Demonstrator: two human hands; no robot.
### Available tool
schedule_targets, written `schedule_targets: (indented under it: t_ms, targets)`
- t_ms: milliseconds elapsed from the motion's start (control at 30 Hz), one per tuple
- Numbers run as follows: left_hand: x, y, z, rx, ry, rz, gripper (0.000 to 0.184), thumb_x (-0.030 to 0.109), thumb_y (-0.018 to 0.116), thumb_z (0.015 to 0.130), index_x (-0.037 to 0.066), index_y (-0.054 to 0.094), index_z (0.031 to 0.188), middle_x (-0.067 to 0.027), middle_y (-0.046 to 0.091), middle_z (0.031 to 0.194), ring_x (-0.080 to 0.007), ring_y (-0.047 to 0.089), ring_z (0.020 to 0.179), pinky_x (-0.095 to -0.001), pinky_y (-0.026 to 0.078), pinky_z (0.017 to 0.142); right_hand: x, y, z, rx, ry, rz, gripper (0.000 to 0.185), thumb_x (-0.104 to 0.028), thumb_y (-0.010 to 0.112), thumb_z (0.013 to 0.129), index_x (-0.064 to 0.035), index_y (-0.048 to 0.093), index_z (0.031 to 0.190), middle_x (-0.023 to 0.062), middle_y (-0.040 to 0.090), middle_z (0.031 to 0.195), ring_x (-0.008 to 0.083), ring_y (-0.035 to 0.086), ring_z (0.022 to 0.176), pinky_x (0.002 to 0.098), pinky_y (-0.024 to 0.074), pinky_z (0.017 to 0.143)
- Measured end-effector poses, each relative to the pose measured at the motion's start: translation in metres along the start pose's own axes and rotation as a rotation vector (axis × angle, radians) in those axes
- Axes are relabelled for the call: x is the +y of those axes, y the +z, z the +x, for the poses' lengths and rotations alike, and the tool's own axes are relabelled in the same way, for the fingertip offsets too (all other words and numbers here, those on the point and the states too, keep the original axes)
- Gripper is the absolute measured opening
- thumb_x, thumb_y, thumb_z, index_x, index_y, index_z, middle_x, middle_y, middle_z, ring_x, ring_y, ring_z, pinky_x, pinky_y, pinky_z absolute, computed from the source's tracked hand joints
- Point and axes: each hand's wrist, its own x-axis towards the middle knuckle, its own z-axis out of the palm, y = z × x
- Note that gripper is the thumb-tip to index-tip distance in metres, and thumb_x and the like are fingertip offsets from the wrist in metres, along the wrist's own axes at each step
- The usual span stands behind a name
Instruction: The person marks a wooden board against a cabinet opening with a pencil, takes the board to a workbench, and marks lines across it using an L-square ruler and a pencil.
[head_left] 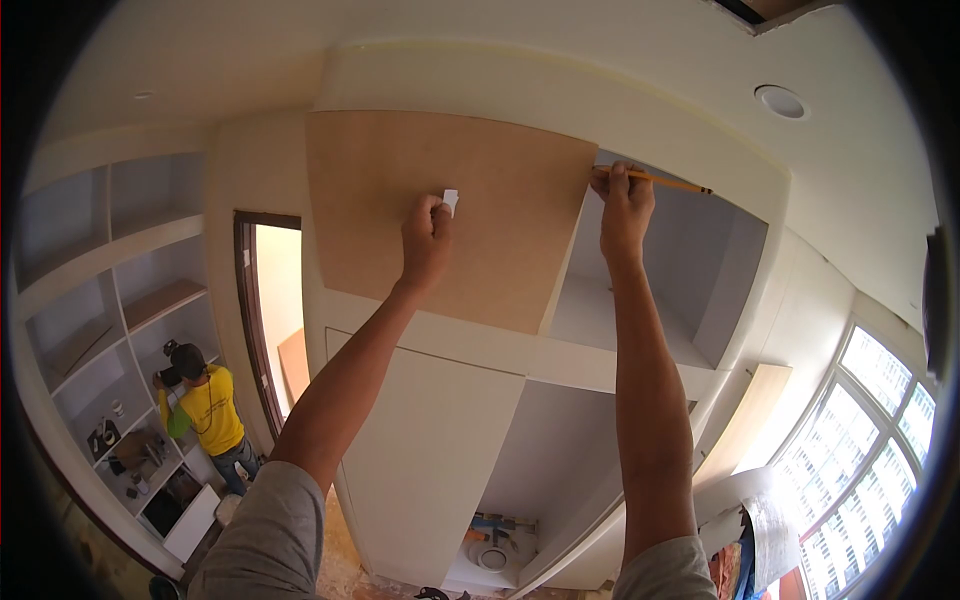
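Fingers (619,178) of the right hand (627,208), upper right, are closing snugly on a yellow pencil (670,182) I am logging as near-crosswise, the brown panel (510,220) lying just left, the farther left hand (427,240) pinching a white piece (450,200), upper centre.

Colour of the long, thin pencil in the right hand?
Long, thin pencil: orange, dark at one end; head view.

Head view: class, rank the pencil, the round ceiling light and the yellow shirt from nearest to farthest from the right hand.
1. Pencil: held in the right hand.
2. Round ceiling light: overhead, to the right.
3. Yellow shirt: on a person, far left.
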Motion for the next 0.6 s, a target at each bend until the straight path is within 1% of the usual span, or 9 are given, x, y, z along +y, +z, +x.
schedule_targets:
  t_ms: [100,333,500,600]
  targets:
    - [0.000,0.000,0.000,-0.004,0.015,0.003,0.010,0.009,0.058,0.098,0.001,0.057,0.092,-0.0041,0.053,0.068,-0.0109,0.047,0.062,-0.0324,0.040,0.056,-0.002,0.002,0.003,0.007,0.001,0.020,0.019,-0.016,0.049,0.108,0.0029,0.053,0.109,0.0151,0.066,0.100,0.0195,0.070,0.092,0.0371,0.0606,0.093]
    - [0.004,-0.001,-0.001,-0.019,-0.027,-0.016,0.010,0.009,0.057,0.099,0.001,0.056,0.092,-0.0059,0.054,0.068,-0.0126,0.048,0.062,-0.0337,0.041,0.056,0.000,-0.002,0.003,-0.005,0.034,0.023,0.020,-0.016,0.050,0.108,0.0033,0.053,0.108,0.0146,0.067,0.099,0.0188,0.070,0.091,0.0361,0.0610,0.090]
    - [0.005,-0.001,-0.002,-0.015,-0.030,-0.007,0.010,0.009,0.056,0.099,0.001,0.056,0.093,-0.0063,0.054,0.068,-0.0132,0.049,0.061,-0.0341,0.042,0.056,0.000,-0.007,-0.012,-0.012,0.061,-0.050,0.020,-0.016,0.050,0.107,0.0040,0.053,0.110,0.0151,0.067,0.097,0.0189,0.071,0.091,0.0353,0.0606,0.091]
    - [0.005,-0.002,-0.001,0.001,0.027,0.006,0.010,0.009,0.057,0.099,0.001,0.057,0.093,-0.0063,0.054,0.069,-0.0134,0.050,0.062,-0.0339,0.042,0.057,0.002,-0.006,-0.011,-0.006,0.056,0.005,0.020,-0.016,0.050,0.107,0.0040,0.053,0.110,0.0144,0.067,0.097,0.0180,0.070,0.090,0.0350,0.0606,0.089]
